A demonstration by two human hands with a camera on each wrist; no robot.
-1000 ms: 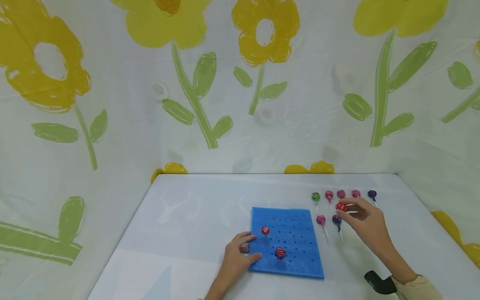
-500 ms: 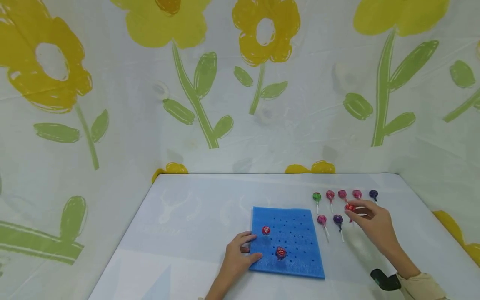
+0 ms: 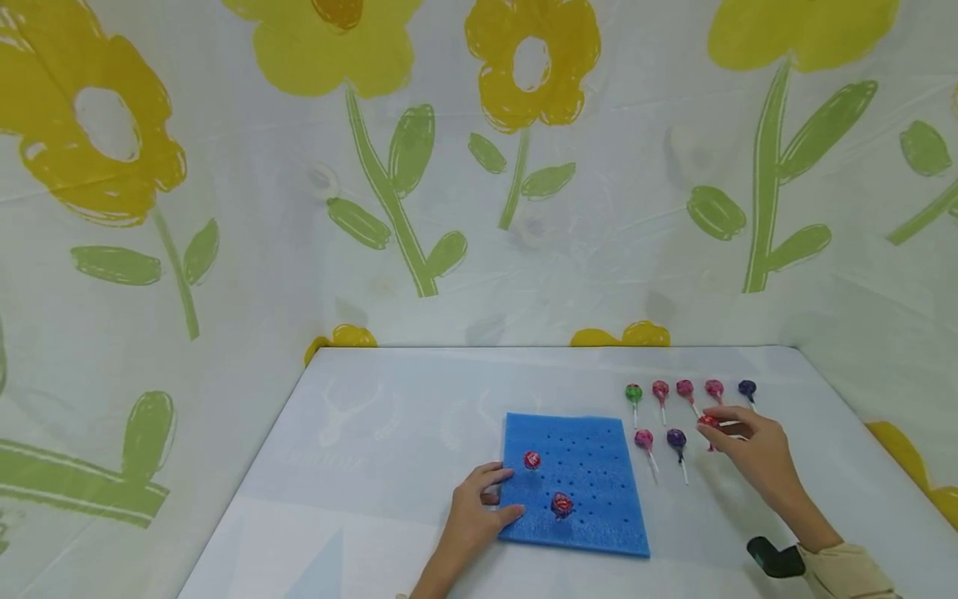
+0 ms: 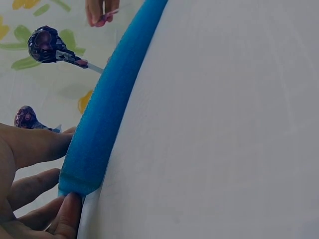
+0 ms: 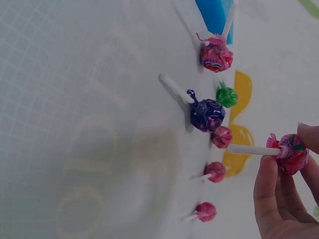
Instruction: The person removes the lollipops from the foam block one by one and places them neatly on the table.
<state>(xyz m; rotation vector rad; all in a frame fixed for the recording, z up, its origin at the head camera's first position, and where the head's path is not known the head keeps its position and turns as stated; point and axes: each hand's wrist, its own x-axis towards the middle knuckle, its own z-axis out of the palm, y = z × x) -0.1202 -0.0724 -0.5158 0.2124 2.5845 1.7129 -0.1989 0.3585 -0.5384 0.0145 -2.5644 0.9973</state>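
My left hand [image 3: 473, 517] holds the left edge of a blue foam board [image 3: 591, 530] dotted with small holes. Its thumb and a fingertip lie over the board's edge, and other fingers are bent against its side in the left wrist view. Two wrapped lollipops, a red one [image 3: 531, 460] and a darker red one [image 3: 561, 505], stand in the board. Right of it, my right hand [image 3: 759, 457] pinches a red-pink lollipop [image 5: 292, 153] by its wrapped head, between thumb and fingers. The white stick points away from the palm in the right wrist view.
Several lollipops lie in two rows on the white table [image 3: 359, 466]: green [image 3: 634, 392], pinkish [image 3: 660, 389] and dark purple [image 3: 747, 388] behind, with pink [image 3: 644, 439] and purple [image 3: 677, 439] in front. A flower-printed sheet [image 3: 614, 249] surrounds the table.
My right hand has moved right and slightly toward me with the lollipop, lowering it beside the purple one in the front row. The left hand has stayed on the board.
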